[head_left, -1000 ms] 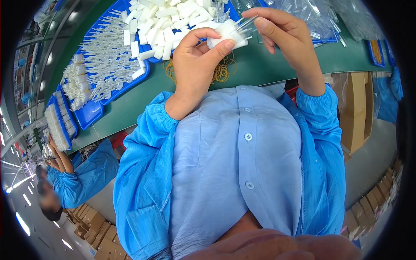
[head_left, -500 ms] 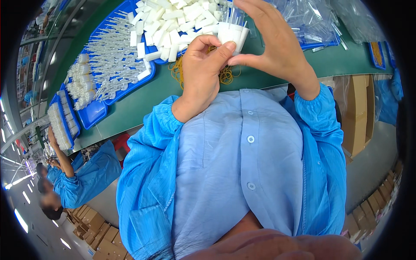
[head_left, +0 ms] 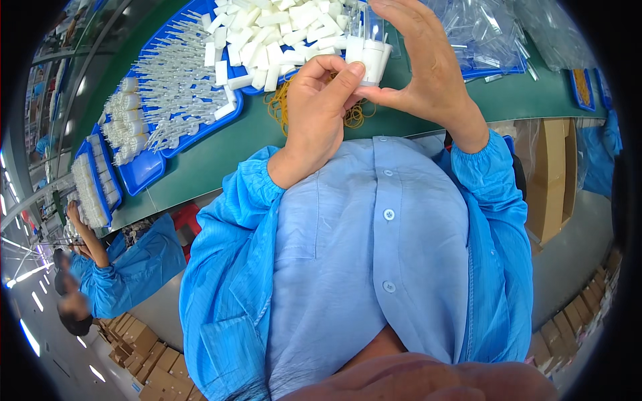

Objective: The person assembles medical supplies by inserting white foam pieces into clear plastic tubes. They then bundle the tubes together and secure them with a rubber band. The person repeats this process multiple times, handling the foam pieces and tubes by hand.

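White plastic tubes (head_left: 369, 55) are held as a small bundle between both hands, above the green tabletop (head_left: 221, 150). The left hand (head_left: 319, 113) pinches the bundle from below with thumb and fingers closed on it; the right hand (head_left: 421, 67) curves around it, fingers also gripping. Yellow rubber bands (head_left: 281, 107) lie just under the hands. A blue tray (head_left: 231, 115) with more tubes is near.
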A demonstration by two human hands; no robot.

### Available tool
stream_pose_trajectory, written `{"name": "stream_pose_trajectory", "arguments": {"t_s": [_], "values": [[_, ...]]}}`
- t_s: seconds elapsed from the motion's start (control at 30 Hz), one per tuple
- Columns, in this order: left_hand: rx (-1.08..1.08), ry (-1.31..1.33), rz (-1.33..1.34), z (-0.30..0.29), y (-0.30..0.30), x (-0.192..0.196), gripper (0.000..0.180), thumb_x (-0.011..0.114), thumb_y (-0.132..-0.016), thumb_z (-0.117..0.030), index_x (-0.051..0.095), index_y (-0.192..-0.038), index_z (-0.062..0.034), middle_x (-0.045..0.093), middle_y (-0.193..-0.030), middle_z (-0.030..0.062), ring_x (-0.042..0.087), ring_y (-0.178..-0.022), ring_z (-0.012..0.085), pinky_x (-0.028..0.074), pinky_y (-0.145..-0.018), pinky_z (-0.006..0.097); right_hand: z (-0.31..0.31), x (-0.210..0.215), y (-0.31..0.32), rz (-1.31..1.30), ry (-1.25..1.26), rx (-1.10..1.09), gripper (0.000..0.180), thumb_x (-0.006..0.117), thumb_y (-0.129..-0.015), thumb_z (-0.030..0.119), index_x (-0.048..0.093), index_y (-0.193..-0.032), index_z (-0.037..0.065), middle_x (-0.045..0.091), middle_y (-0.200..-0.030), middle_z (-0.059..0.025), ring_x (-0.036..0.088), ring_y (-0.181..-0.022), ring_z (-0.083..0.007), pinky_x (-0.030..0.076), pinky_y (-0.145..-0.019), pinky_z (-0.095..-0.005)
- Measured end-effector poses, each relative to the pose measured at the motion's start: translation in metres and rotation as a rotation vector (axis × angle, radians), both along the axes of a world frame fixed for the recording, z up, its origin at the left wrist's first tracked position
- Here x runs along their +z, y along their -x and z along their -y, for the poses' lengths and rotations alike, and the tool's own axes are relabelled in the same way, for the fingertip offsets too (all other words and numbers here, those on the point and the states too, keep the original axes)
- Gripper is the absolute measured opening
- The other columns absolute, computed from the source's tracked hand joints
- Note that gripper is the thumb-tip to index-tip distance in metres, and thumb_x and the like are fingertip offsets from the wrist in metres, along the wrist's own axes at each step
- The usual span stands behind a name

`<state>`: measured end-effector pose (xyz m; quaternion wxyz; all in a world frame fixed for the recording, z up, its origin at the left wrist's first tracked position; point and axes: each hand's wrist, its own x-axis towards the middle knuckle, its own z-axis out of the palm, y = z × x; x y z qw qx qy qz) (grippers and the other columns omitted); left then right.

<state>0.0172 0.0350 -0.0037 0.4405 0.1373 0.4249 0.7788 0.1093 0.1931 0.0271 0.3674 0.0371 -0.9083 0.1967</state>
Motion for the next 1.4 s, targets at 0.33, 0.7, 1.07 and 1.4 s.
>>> {"name": "stream_pose_trajectory", "arguments": {"t_s": [0.33,0.7,1.07,1.4], "values": [[0.023,0.017,0.006,0.004,0.001,-0.005,0.011,0.063,-0.093,-0.01,0.056,-0.094,-0.0033,0.063,-0.091,0.0057,0.067,-0.08,0.0134,0.052,-0.069,0.024,0.008,-0.003,0.002,-0.002,-0.051,-0.065,0.082,0.086,-0.063,0.032,0.045,-0.127,-0.001,0.051,-0.12,-0.021,0.045,-0.121,-0.0407,0.039,-0.1,-0.0481],[0.03,-0.063,0.086,0.003,0.001,0.003,0.017,0.05,-0.099,-0.015,0.054,-0.102,0.0014,0.063,-0.101,0.0131,0.066,-0.087,0.0192,0.055,-0.083,0.034,0.011,-0.009,0.004,-0.158,-0.177,-0.078,0.053,0.083,-0.067,0.026,0.061,-0.109,0.002,0.064,-0.107,-0.0139,0.053,-0.116,-0.0361,0.045,-0.093,-0.0478],[0.177,-0.038,-0.088,-0.004,0.001,0.0,0.027,0.066,-0.087,0.001,0.049,-0.108,-0.0024,0.064,-0.103,0.0153,0.065,-0.092,0.0206,0.052,-0.081,0.03,-0.01,0.001,-0.011,-0.159,-0.071,-0.217,0.036,0.079,-0.074,0.023,0.066,-0.102,0.003,0.064,-0.111,-0.0142,0.058,-0.11,-0.036,0.045,-0.095,-0.0437],[0.183,0.002,-0.449,-0.007,0.015,-0.005,0.039,0.068,-0.084,0.006,0.053,-0.119,0.0006,0.063,-0.108,0.0159,0.061,-0.098,0.0174,0.05,-0.085,0.027,-0.096,-0.001,-0.012,0.186,-0.395,-0.29,0.017,0.06,-0.075,0.002,0.068,-0.09,0.004,0.062,-0.11,-0.0102,0.049,-0.118,-0.0352,0.042,-0.097,-0.0425]]}}
